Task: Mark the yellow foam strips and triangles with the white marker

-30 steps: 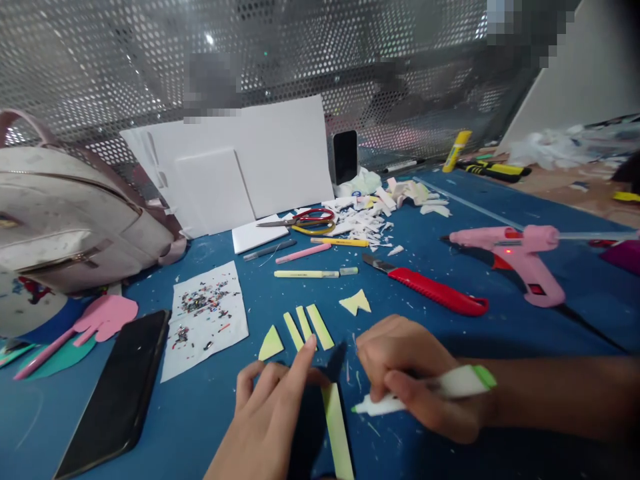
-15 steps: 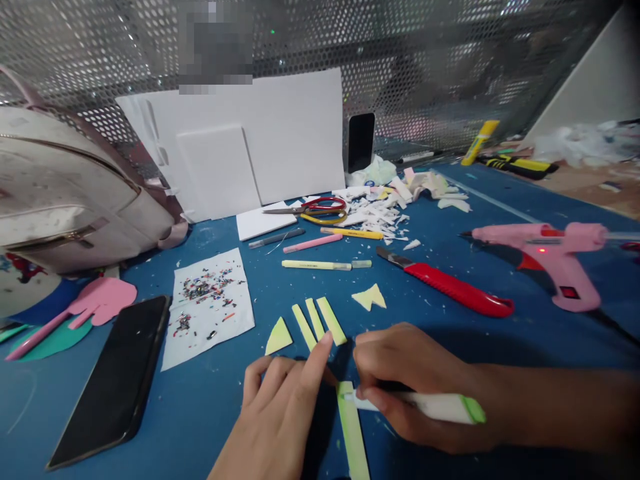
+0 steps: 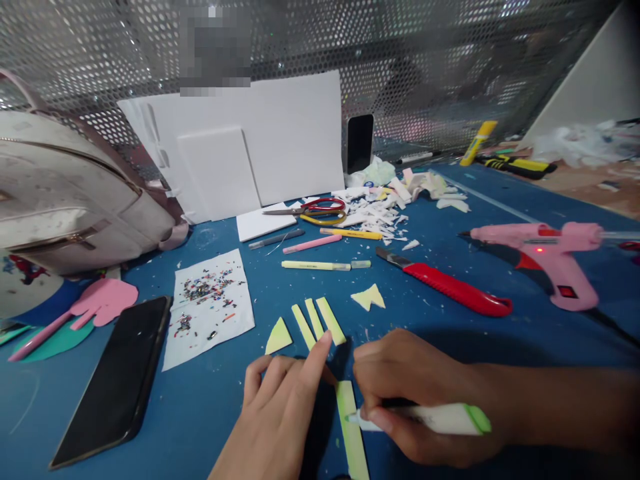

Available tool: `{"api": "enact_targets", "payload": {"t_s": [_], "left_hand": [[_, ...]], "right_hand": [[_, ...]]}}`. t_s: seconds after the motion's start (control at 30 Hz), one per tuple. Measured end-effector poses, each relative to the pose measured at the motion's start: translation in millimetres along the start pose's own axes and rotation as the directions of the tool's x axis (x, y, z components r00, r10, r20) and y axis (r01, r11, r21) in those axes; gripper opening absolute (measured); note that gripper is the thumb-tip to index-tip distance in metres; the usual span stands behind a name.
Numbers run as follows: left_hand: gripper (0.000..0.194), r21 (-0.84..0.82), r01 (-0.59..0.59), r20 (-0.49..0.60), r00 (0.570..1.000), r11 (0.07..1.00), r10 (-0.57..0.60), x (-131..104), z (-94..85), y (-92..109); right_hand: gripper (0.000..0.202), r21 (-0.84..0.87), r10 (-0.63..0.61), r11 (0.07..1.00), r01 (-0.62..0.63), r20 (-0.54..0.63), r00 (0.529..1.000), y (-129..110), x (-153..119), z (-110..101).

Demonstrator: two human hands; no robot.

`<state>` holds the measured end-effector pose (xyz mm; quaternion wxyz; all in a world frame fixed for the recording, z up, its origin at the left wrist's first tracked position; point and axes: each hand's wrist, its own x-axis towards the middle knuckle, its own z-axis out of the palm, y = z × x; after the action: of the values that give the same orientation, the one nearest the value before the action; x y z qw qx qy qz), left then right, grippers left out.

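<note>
In my right hand [image 3: 410, 387] is a white marker with a green end [image 3: 453, 419], held in a pinch. Its tip touches a pale green strip [image 3: 354, 440] lying on the blue table. My left hand [image 3: 283, 400] rests flat beside that strip, fingers stretched out, its thumb at the strip's upper end. The left index fingertip lies by three more light green strips [image 3: 331, 321], the lower end of one partly covered by the hand. Close by are a green wedge-shaped piece [image 3: 279, 337] and a notched pale yellow piece [image 3: 369, 297].
A red-handled cutter [image 3: 455, 288] and a pink glue gun [image 3: 545, 250] lie to the right. Scissors [image 3: 320, 210], several pens and white scraps [image 3: 375, 210] are farther back. On the left are a black phone [image 3: 113, 380], a sheet with beads [image 3: 207, 340] and a backpack [image 3: 75, 193].
The marker tip has moved down along the strip towards me, with my right hand shifting slightly. My left hand stays in place.
</note>
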<state>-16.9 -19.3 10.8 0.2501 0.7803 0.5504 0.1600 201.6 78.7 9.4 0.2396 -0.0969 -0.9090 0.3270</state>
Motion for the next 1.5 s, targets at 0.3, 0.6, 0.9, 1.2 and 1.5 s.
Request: {"api": "enact_targets", "payload": {"t_s": [0.3, 0.6, 0.9, 1.2, 1.5], "left_hand": [[0.115, -0.037, -0.043, -0.003, 0.999, 0.998, 0.043, -0.9, -1.0, -2.7], [0.13, 0.017, -0.013, -0.035, 0.999, 1.0, 0.014, 0.0, 0.0, -0.2], [0.139, 0.01, 0.007, -0.041, 0.999, 1.0, -0.007, 1.4, 1.4, 0.7], [0.14, -0.002, -0.013, -0.042, 0.999, 1.0, 0.012, 1.7, -0.3, 1.0], [0.14, 0.049, -0.05, -0.061, 0.997, 0.998, 0.053, 2.1, 2.4, -2.0]], "right_hand": [[0.018, 0.031, 0.005, 1.0, -0.005, 0.013, 1.0, 2.8, -1.4, 1.6], [0.016, 0.021, 0.001, 1.0, -0.001, 0.028, 1.0, 1.8, -1.3, 0.9], [0.013, 0.058, -0.062, 0.996, 0.061, 0.024, 0.998, -1.2, -0.8, 1.4], [0.021, -0.06, 0.079, 0.995, -0.081, -0.044, 0.996, -3.0, 2.3, -6.2], [0.016, 0.05, -0.145, 0.988, 0.143, 0.044, 0.988, -5.6, -1.7, 6.3]]}}
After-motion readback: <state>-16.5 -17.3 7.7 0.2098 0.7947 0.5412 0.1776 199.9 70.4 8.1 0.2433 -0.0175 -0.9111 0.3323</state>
